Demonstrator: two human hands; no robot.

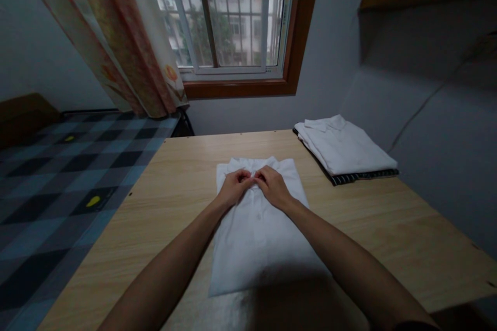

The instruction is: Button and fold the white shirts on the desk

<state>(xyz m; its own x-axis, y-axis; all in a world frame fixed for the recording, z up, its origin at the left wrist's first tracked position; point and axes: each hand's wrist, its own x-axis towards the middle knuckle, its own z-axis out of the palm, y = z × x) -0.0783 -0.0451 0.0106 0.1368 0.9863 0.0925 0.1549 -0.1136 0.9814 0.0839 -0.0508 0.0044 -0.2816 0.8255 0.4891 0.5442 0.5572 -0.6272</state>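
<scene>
Shirt collar under both hands

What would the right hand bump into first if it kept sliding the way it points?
The right hand points left across the white shirt, so it would probably meet the left hand first; their fingertips already look like they touch near the collar.

1. A light wooden table stands below the window.
2. A folded white shirt lies flat at its middle.
3. Near the far right corner sits a stack of folded clothes, white on top, striped beneath.
</scene>
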